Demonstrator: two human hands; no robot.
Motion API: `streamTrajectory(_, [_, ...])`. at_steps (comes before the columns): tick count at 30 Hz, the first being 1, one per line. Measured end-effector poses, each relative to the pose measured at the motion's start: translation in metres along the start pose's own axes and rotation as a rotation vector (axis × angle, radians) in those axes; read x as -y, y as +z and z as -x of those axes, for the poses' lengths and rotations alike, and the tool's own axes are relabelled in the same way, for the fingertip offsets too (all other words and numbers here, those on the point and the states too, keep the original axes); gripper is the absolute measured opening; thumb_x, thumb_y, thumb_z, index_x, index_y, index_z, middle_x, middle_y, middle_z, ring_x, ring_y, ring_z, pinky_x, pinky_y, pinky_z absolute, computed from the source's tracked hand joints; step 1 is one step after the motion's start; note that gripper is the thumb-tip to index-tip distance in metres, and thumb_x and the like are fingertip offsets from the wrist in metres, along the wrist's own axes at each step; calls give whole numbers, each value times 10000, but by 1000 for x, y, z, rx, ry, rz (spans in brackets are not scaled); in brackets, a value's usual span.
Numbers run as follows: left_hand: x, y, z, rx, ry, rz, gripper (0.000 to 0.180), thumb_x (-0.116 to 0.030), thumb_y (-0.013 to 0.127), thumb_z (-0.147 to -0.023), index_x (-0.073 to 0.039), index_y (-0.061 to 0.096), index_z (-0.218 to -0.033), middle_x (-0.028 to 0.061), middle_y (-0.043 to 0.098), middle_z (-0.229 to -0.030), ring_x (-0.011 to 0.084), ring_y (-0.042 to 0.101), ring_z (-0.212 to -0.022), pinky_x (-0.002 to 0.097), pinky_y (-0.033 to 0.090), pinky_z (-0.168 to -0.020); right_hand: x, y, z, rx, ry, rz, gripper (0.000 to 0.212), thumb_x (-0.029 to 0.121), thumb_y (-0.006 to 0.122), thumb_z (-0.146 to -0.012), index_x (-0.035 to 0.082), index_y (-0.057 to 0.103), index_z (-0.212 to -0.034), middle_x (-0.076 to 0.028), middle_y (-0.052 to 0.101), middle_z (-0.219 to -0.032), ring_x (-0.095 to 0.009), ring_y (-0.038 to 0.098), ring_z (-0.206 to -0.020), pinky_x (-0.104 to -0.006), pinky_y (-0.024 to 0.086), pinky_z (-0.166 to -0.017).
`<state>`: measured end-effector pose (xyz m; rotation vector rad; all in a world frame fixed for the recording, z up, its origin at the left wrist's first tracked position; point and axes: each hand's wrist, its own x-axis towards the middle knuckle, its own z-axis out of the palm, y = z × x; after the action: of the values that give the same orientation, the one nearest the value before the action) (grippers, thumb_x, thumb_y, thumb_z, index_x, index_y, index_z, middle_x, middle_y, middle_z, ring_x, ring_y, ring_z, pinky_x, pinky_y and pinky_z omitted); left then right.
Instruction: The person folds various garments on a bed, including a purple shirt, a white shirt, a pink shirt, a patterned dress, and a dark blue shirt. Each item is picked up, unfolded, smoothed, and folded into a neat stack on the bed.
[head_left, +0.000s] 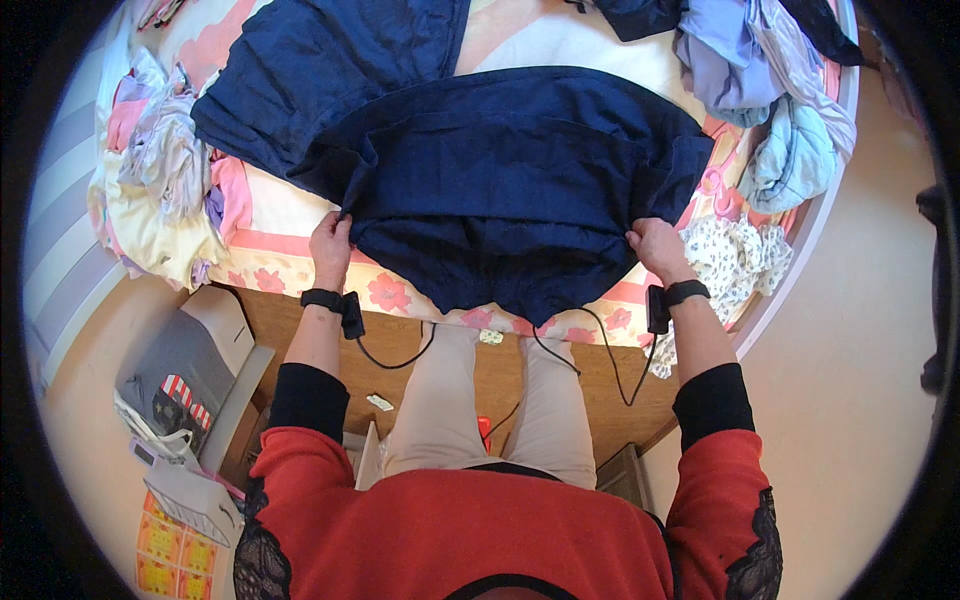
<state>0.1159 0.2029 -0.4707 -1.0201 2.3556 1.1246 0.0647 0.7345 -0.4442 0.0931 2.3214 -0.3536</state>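
A dark navy cloth garment point(490, 170) lies spread across the bed in front of me, its near part folded into a wide band; its exact kind is hard to tell. At its left near corner my left hand point(331, 240) is closed, pinching the edge between thumb and fingers. My right hand point(655, 246) grips the matching edge on the right side in the same way. Between the hands, the lower cloth sags in loose folds over the bed's front edge. More navy cloth point(320, 70) stretches to the far left, touching or joined to the garment; which one, I cannot tell.
Rumpled pale clothes point(165, 190) sit at the bed's left edge. Lilac and light blue clothes point(760, 90) are heaped at the far right, with a white patterned cloth point(735, 265) nearer. Cables hang from black wrist straps point(345, 312). A grey box-like item point(190, 360) stands at lower left.
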Motion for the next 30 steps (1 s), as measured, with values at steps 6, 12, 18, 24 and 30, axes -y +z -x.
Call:
streamTrajectory(6, [-93,-16,3,-405,731,-235,511,-93,770,-776,-61,571,-1245,158,520,-1315,339,479,-1246,414,383,-1059,42,-67,-18,-552,-242,-44,199,216,711,-842,80,633,-964,-125,645,-954,-343,613,-925,-445,502,-778])
streamTrajectory(12, [-180,-8,-23,-120,1024,-630,497,-138,734,-798,-114,599,-1276,125,565,-1295,326,512,-1229,476,339,-1106,86,-101,-56,-474,-469,208,405,304,781,-792,59,594,-1054,-128,657,-1039,-331,617,-1031,-426,482,-876])
streamTrajectory(18, [-189,0,-57,69,794,-969,375,-228,743,-817,-127,609,-1153,100,687,-993,287,646,-965,442,427,-908,73,-100,-70,-27,-97,233,468,373,785,-793,33,580,-1041,-204,704,-982,-377,675,-973,-465,527,-846])
streamTrajectory(24, [-181,-28,-81,204,822,-883,180,-186,708,-830,-62,605,-910,159,678,-840,374,648,-850,466,452,-777,23,-103,-82,107,-206,197,208,198,713,-765,54,697,-914,-207,684,-959,-407,656,-948,-483,534,-798])
streamTrajectory(30, [-174,-54,-95,76,796,-764,164,-181,703,-845,-30,656,-886,170,652,-901,379,635,-865,437,494,-778,13,-115,-107,-416,-239,76,139,146,678,-833,62,646,-939,-173,652,-965,-395,609,-976,-481,500,-802])
